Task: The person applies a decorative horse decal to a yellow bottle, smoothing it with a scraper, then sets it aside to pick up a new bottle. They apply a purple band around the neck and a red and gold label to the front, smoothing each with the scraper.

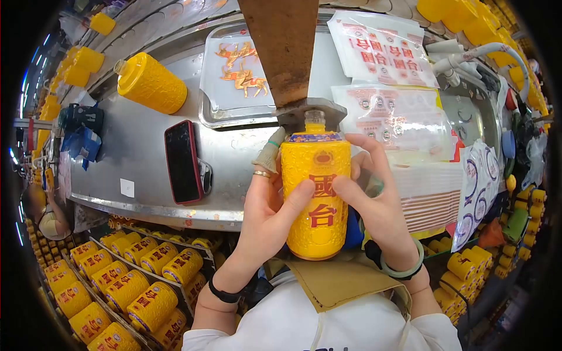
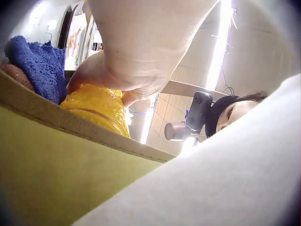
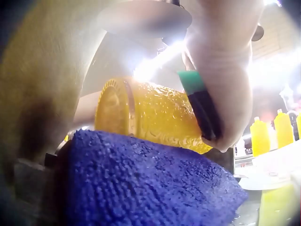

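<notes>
Both hands hold a yellow bottle (image 1: 316,234) with red characters, its clear neck pointing away from the body. The left hand (image 1: 266,205) grips its left side, thumb on the front, with a cover on one finger. On the other side the right hand (image 1: 374,199) grips it, thumb beside the upper character. In the right wrist view the bottle (image 3: 155,113) lies above a blue cloth (image 3: 150,183), and the right hand (image 3: 221,94) has a green and black piece against it. The left wrist view shows the left hand (image 2: 136,56) over the bottle (image 2: 101,103).
A metal post (image 1: 281,52) with a bracket (image 1: 333,114) stands at the bottle's neck. On the bench are a phone (image 1: 182,161), another yellow bottle (image 1: 155,85), a tray (image 1: 213,117) with golden figures and printed sheets (image 1: 380,50). Crates of bottles (image 1: 126,281) stand below left.
</notes>
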Tool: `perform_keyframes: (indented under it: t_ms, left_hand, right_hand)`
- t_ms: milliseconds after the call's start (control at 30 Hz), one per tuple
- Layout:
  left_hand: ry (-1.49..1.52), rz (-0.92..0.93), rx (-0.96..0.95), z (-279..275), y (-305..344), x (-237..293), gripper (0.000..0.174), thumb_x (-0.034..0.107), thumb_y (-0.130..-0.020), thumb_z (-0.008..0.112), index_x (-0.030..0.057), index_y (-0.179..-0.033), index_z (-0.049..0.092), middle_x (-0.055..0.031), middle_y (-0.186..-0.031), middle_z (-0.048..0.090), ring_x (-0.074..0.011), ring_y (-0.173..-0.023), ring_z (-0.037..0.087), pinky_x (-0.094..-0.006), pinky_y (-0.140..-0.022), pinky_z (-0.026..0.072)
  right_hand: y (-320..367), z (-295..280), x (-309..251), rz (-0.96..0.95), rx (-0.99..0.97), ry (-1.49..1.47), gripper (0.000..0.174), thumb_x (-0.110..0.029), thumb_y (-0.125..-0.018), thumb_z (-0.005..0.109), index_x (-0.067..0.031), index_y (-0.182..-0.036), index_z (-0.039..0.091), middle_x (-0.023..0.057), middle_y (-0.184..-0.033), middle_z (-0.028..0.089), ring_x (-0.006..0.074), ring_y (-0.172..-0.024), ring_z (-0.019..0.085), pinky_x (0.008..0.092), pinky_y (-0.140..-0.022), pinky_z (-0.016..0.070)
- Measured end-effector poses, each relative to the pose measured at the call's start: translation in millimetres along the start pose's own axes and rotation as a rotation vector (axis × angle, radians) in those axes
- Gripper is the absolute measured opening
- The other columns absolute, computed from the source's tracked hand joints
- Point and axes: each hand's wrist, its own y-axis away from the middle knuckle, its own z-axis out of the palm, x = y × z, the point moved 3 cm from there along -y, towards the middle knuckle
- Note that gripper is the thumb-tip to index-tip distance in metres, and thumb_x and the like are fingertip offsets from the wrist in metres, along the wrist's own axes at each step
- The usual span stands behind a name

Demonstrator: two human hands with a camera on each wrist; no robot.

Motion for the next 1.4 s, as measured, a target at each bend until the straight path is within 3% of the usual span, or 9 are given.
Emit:
perform_keyframes:
  t_ms: [300,400,467,1400]
  left_hand:
    - [0.026,-0.016,0.013,0.4,1.3,0.2,0.069,0.001,-0.103,0.059,-0.0001,-0.162,0.023,-0.0151,-0.153,0.046,-0.0221,-0.141,0.047,-0.0393,-0.118,0.0384]
    - [-0.025,-0.029,-0.002,0.6,1.4,0.3,0.069,0.002,-0.104,0.056,0.0017,-0.164,0.022,-0.0170,-0.160,0.041,-0.0263,-0.146,0.043,-0.0406,-0.121,0.0330]
    - [0.023,-0.012,0.009,-0.3,0.6,-0.9,0.069,0.002,-0.104,0.059,-0.0004,-0.162,0.022,-0.0152,-0.154,0.045,-0.0225,-0.142,0.046,-0.0395,-0.118,0.0378]
    - [0.018,-0.011,0.014,3.1,-0.3,3.0,0.072,0.000,-0.102,0.061,-0.0005,-0.162,0.022,-0.0158,-0.154,0.044,-0.0236,-0.141,0.047,-0.0393,-0.118,0.0393]
  right_hand:
    - [-1.4,-1.4,0.6,-0.014,-0.011,0.037,0.058,-0.015,-0.093,0.078,-0.0063,-0.142,0.047,-0.0034,-0.088,0.045,0.0075,-0.083,0.045,0.0234,-0.076,0.0388]
    - [-1.8,-1.3,2.3,-0.007,-0.006,0.020,0.059,-0.015,-0.093,0.078,-0.0061,-0.142,0.047,-0.0033,-0.087,0.045,0.0077,-0.083,0.044,0.0236,-0.076,0.0388]
    - [-1.9,-2.0,3.0,-0.018,-0.004,0.038,0.059,-0.015,-0.093,0.078,-0.0063,-0.142,0.047,-0.0032,-0.087,0.045,0.0077,-0.083,0.044,0.0235,-0.076,0.0387]
    - [-1.4,-0.6,-2.2,0.008,-0.012,0.087,0.062,-0.014,-0.092,0.080,-0.0058,-0.143,0.046,-0.0026,-0.091,0.046,0.0077,-0.084,0.044,0.0226,-0.077,0.0398]
